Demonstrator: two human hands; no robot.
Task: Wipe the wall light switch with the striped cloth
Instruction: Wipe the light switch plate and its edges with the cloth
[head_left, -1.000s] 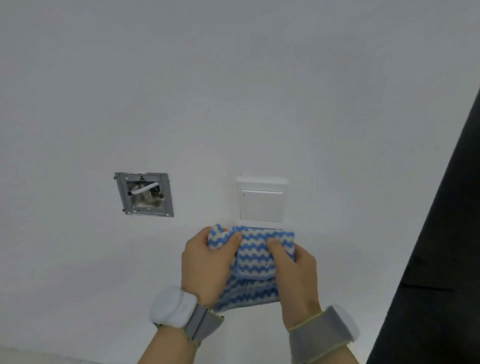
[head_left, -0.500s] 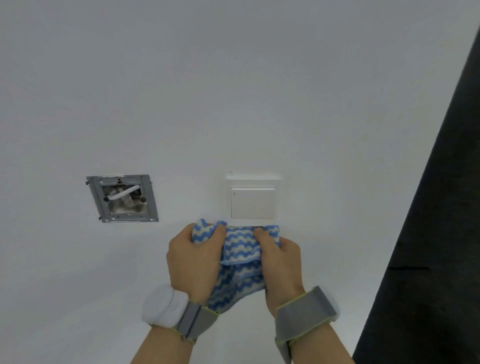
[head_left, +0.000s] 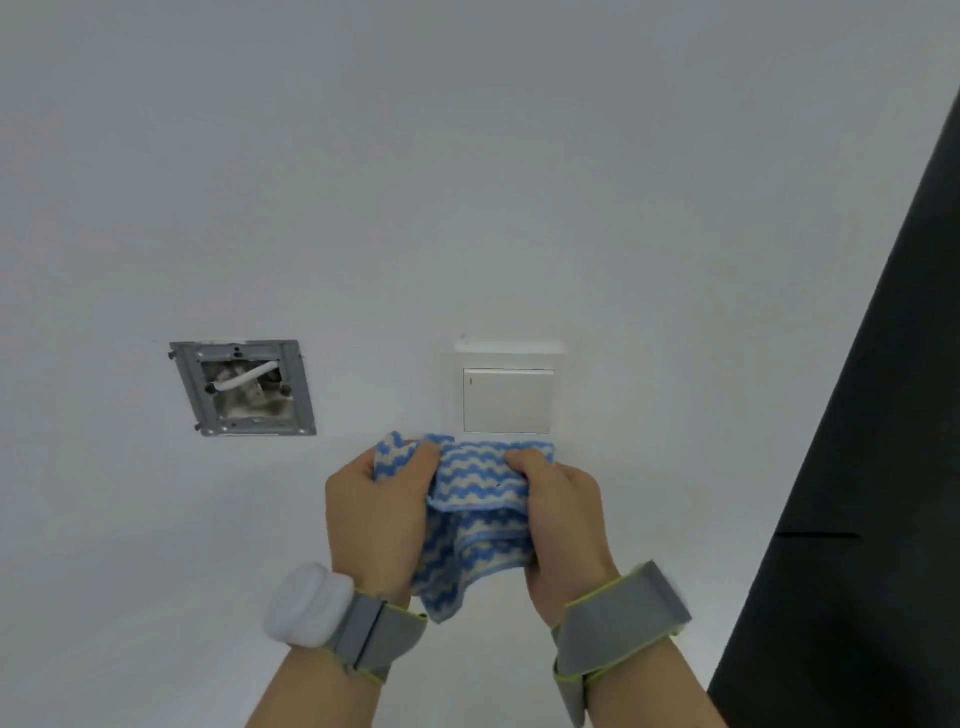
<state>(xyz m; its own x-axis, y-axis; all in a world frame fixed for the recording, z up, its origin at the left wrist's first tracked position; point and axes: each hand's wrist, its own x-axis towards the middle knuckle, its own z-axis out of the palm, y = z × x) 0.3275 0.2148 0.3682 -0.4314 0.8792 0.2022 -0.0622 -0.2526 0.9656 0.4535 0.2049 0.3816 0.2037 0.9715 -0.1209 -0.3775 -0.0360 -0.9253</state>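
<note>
Two bare hands grip a folded blue-and-white wavy-striped cloth (head_left: 475, 480) at lower centre: the left hand (head_left: 375, 512) closes on its left end, the right hand (head_left: 563, 519) on its right. The cloth's top edge sits just below the square white plastic wall light switch (head_left: 508, 399). An open metal wall box (head_left: 243, 387) lies at centre left.

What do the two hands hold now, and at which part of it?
Both hold the striped cloth. The left hand grips its bunched upper left corner; the right hand pinches its upper right edge, just below the light switch.
</note>
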